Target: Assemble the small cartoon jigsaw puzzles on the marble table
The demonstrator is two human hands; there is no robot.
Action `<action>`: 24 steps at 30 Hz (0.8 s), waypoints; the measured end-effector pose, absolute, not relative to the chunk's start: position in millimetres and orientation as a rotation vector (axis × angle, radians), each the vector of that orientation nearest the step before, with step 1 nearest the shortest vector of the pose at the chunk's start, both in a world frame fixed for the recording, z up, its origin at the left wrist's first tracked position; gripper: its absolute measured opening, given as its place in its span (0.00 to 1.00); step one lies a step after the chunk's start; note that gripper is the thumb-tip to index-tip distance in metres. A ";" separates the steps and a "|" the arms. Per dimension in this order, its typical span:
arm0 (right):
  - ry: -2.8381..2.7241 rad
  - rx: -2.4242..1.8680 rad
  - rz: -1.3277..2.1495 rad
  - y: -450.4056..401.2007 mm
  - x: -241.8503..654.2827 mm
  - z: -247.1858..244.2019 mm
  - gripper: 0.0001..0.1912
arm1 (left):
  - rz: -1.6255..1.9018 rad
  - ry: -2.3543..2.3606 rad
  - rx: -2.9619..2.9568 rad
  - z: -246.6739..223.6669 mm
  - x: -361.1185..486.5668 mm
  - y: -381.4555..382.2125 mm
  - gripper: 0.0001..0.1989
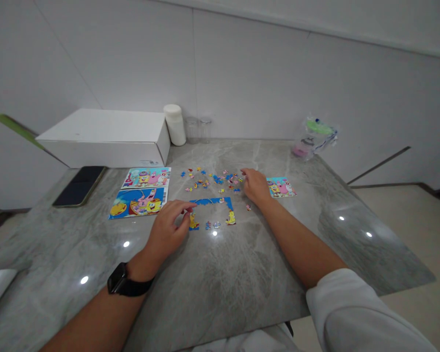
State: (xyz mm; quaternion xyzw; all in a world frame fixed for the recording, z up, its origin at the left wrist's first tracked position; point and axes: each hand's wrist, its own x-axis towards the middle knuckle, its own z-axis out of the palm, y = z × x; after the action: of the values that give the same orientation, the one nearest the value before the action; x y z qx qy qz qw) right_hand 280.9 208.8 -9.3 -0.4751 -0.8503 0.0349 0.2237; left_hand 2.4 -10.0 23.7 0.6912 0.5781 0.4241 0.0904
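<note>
A partly joined jigsaw puzzle point(209, 201) lies on the table, its blue top edge and parts of both sides forming a frame. My left hand point(169, 228) is at its left side, fingers apart and loosely bent, the index fingertip by the upper left corner. Two loose puzzle pieces point(212, 225) sit at the frame's lower opening. Beyond the frame, many loose puzzle pieces point(218, 180) are scattered. My right hand point(255, 186) reaches to the right end of that scatter, thumb and fingers apart, with nothing visible in it. One single piece point(248, 208) lies below my right hand.
Cartoon picture cards point(139, 202) lie left of the puzzle, another picture card point(283, 187) right. A phone point(79, 186) rests farther left. Along the back stand a white box point(106, 132), a white bottle point(175, 125), two clear glasses point(199, 130) and a plastic bag point(314, 138) at the right.
</note>
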 end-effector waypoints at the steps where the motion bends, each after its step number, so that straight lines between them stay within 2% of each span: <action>1: -2.352 -1.300 0.107 210.0 280.5 -11.4 0.30 | 1.261 1.711 2.067 23.5 2.5 -10.1 0.13; 6: -2.494 -1.180 0.099 211.0 274.0 -20.0 0.34 | 1.247 1.688 2.091 23.5 3.0 -10.5 0.13; 14: -2.304 -1.388 -0.007 222.2 296.2 -8.0 0.44 | 1.236 1.692 2.102 24.6 2.6 -10.4 0.13; 18: -2.231 -1.390 0.060 229.0 306.5 -5.7 0.40 | 1.246 1.677 2.127 24.0 2.3 -10.5 0.12; 24: -2.438 -1.262 0.213 223.7 297.6 -15.1 0.35 | 1.241 1.675 2.110 23.2 1.7 -10.4 0.12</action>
State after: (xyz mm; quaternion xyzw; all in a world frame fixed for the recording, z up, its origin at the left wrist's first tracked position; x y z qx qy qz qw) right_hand 297.6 223.7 -15.1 -0.4497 -0.8688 0.0759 0.1929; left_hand 1.7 -10.4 23.2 0.7087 0.5625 0.4167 0.0877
